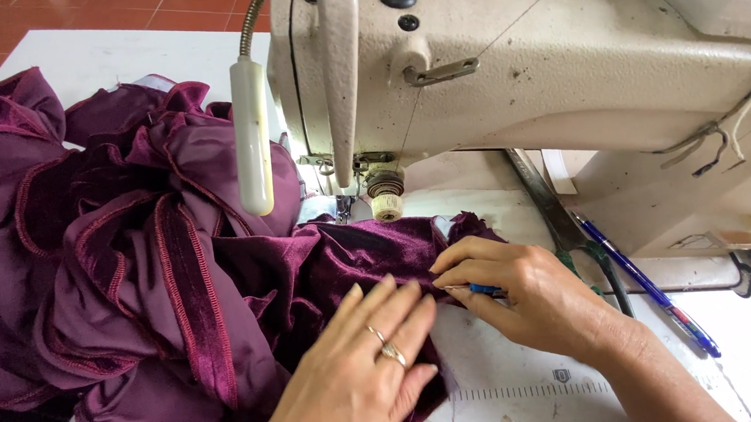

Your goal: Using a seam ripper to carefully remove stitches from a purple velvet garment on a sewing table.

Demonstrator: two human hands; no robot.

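Our left hand (pixel 359 368) lies open, flat on the soft, slippery purple velvet (pixel 180 275); our right hand (pixel 519 289) pinches its edge, best held there.

Sewing machine (pixel 507 81) overhangs, fabric heap (pixel 117 253) crowds left (bare table (pixel 526 402) lies near).

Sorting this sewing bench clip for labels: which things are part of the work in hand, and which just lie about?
In use:
- purple velvet fabric
- left hand, flat on the fabric
- right hand, pinching the fabric edge, a small blue tool in its fingers
- sewing machine

Lying about:
- blue pen
- scissors
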